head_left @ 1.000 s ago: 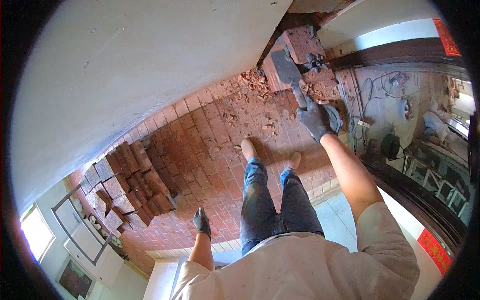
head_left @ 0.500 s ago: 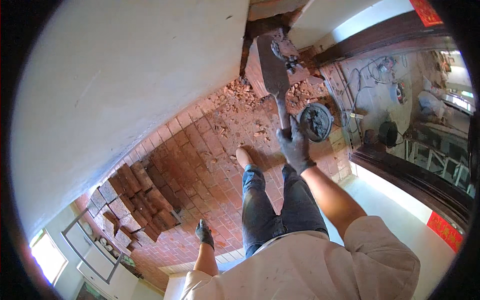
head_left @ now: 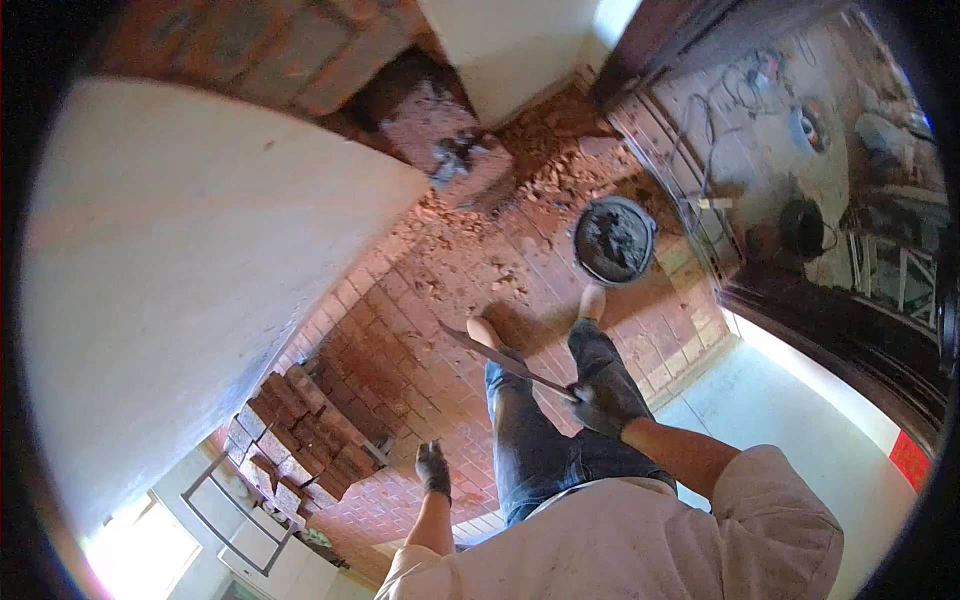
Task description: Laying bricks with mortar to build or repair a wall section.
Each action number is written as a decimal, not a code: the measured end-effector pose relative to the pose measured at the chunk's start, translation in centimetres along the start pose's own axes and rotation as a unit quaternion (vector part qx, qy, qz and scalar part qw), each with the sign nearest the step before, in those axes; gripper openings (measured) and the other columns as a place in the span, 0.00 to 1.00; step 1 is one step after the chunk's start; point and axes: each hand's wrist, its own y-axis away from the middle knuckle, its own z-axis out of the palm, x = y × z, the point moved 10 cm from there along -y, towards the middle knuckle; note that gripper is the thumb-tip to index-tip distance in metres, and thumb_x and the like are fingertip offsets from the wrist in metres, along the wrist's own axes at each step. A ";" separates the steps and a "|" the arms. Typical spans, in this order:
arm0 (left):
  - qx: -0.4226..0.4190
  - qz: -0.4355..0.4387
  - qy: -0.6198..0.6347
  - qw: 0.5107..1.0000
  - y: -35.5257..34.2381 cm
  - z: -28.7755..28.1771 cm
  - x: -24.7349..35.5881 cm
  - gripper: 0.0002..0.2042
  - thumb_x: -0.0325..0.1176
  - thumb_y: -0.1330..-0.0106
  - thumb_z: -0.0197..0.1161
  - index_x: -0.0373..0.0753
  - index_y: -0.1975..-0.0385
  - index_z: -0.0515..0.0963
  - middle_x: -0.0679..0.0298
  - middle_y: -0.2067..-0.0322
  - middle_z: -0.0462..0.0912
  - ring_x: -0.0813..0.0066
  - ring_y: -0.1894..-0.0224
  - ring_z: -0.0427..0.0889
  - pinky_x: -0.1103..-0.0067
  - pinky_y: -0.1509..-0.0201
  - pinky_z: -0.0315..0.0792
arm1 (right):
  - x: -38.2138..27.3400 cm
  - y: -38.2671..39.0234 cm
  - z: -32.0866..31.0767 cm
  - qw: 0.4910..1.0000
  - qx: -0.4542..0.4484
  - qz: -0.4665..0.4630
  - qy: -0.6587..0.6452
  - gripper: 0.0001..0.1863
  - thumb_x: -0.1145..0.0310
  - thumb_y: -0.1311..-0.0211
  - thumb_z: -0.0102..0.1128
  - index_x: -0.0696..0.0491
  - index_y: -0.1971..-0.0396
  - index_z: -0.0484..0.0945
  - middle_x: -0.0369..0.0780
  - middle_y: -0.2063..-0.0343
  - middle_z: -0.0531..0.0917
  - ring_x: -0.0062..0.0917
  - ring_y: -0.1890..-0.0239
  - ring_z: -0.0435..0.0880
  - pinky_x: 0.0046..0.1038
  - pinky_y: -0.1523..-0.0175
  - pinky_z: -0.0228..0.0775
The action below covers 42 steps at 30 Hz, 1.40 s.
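My right hand [head_left: 604, 408], in a dark glove, is closed round the handle of a bricklayer's knife [head_left: 500, 360]. Its long dark blade points left across my legs and is seen nearly edge-on. My left hand [head_left: 433, 467], gloved too, hangs low beside my left leg; its fingers look curled, with nothing visible in them. Past my feet, a black bucket [head_left: 578, 240] of wet grey mortar [head_left: 618, 238] stands on the brick floor. Beyond it to the left, a dab of grey mortar [head_left: 455, 153] lies on a low block of reddish brickwork [head_left: 482, 180] at the wall's end.
Broken brick rubble [head_left: 560, 175] lies round the low brickwork. A white wall [head_left: 220, 250] runs along the left, with stacked bricks [head_left: 310, 430] at its near end. On the right, a dark doorframe [head_left: 840, 345] opens onto a space with cables [head_left: 705, 130] and another black bucket [head_left: 802, 230].
My right hand has drawn the bricklayer's knife back from above the brickwork toward my legs, turning its blade leftward. My view has shifted, showing more brickwork behind the wall.
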 end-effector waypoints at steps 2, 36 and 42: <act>0.013 0.188 -0.236 0.953 2.1 7.5 6.7 0.24 0.41 0.32 0.54 0.25 0.45 0.69 0.46 0.47 0.75 0.58 0.44 0.74 0.72 0.40 0.66 | 4.4 1.5 -3.5 0.994 0.084 -0.062 -0.024 0.10 0.63 0.41 0.54 0.52 0.66 0.78 0.46 0.76 0.81 0.46 0.70 0.81 0.43 0.62 0.72; -0.256 0.432 -0.375 0.779 8.9 41.7 17.3 0.32 0.36 0.45 0.64 0.32 0.40 0.62 0.45 0.43 0.68 0.45 0.40 0.67 0.56 0.35 0.59 | 48.7 -21.3 1.5 0.790 0.119 0.391 -0.457 0.27 0.44 0.35 0.49 0.54 0.79 0.73 0.37 0.89 0.75 0.24 0.91 0.72 0.28 0.86 0.61; -0.250 0.428 -0.348 0.796 9.3 42.0 17.2 0.27 0.37 0.42 0.61 0.29 0.44 0.66 0.43 0.45 0.70 0.42 0.42 0.68 0.56 0.36 0.59 | 49.6 -17.3 -1.6 0.858 0.175 0.299 -0.380 0.24 0.50 0.32 0.46 0.55 0.77 0.75 0.37 0.88 0.75 0.23 0.90 0.73 0.29 0.84 0.64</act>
